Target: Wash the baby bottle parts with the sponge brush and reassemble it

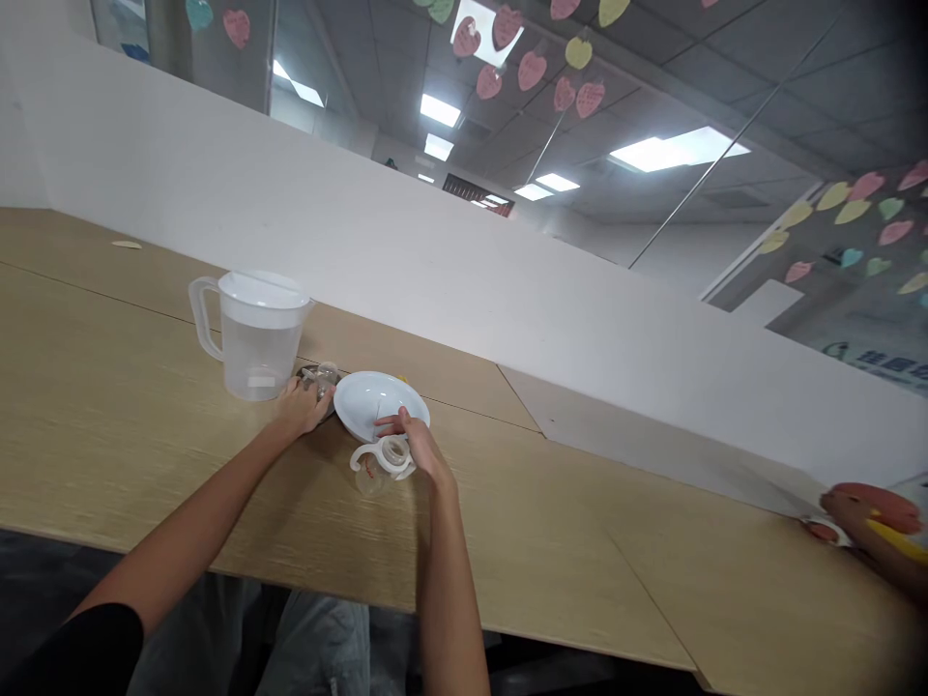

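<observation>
My left hand [301,408] reaches to a small dark metal tray [330,414], its fingers closed around a small clear plastic part [326,375] whose exact kind I cannot make out. To the right is a white bowl [355,394]. Over its near right side is my right hand [420,445], fingers stretched out leftward and thumb apart; I see nothing held in it. Just in front of the bowl, close to that hand, a clear baby bottle [371,478] with white handles [373,450] stands uncapped. A large translucent measuring jug [261,338] stands left of the tray.
The pale wooden table [551,541] runs along a white wall [406,261] with glass above it, where heart-shaped paper notes [533,70] hang. A flat pale piece [127,245] lies far left. At the far right are a red and brown toy-like object [874,507] and a white-rimmed item [826,530].
</observation>
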Demonstrator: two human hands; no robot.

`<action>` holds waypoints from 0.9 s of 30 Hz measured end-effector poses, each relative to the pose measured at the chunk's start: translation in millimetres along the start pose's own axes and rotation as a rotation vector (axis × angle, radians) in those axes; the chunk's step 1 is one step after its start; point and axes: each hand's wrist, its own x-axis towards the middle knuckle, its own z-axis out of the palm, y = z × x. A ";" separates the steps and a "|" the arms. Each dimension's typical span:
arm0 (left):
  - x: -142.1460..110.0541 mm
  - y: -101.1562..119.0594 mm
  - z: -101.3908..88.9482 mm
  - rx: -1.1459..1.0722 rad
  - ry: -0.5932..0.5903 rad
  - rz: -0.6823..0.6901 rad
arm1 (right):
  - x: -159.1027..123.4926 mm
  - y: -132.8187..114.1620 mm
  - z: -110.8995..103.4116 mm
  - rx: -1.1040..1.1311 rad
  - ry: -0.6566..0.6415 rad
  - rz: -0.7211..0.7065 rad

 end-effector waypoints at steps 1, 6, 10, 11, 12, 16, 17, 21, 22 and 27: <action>0.5 1.3 0.2 0.009 -0.004 -0.024 | 0.0 0.0 0.0 0.001 -0.002 0.003; 2.6 6.7 -0.5 0.055 -0.020 -0.130 | -0.1 -1.2 -0.1 0.017 -0.014 0.012; 2.7 9.6 -5.1 0.083 -0.025 -0.153 | -0.7 -1.6 0.8 0.031 0.001 0.012; 2.8 10.0 -6.3 0.090 -0.024 -0.148 | -0.9 -1.9 1.1 0.037 0.006 0.011; 2.9 10.2 -7.3 0.095 -0.022 -0.142 | -1.1 -2.3 1.6 0.047 0.010 0.010; 4.3 8.7 -7.2 0.089 -0.022 -0.118 | -2.5 -6.1 3.2 0.079 0.015 0.020; 4.7 7.9 -6.6 0.085 -0.023 -0.118 | -3.0 -7.4 3.5 0.073 0.010 0.023; 6.1 5.2 -5.4 0.060 -0.042 -0.112 | -4.6 -10.9 3.7 0.015 -0.015 0.021; 6.2 4.8 -5.9 0.049 -0.050 -0.100 | -4.8 -11.1 3.6 0.003 -0.017 0.020; 5.3 4.2 -11.2 0.002 -0.077 -0.031 | -3.7 -8.4 3.8 0.001 -0.029 0.028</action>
